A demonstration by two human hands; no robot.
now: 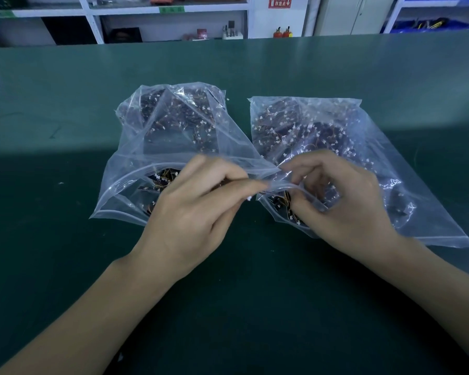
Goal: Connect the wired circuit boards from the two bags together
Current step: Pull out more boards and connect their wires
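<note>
While both zip-lock bags lie side by side on the green tabletop [65, 117], we note their mouths turned toward the person, which we judge eases reaching in. From the head view, the left hand [192, 212] holds a curled grip, finger and thumb pinching something small and white beside the left bag [157, 147]; what it is we cannot tell. The right hand [344, 201] curls its grip round the opened lip of the right bag [363, 163], fingertips inside. The wired circuit boards [295, 128] sit heaped in both bags, none joined. Beyond the tabletop stand white shelving [98, 25], a red wall sign [280, 1] and blue bins [428, 25].
</note>
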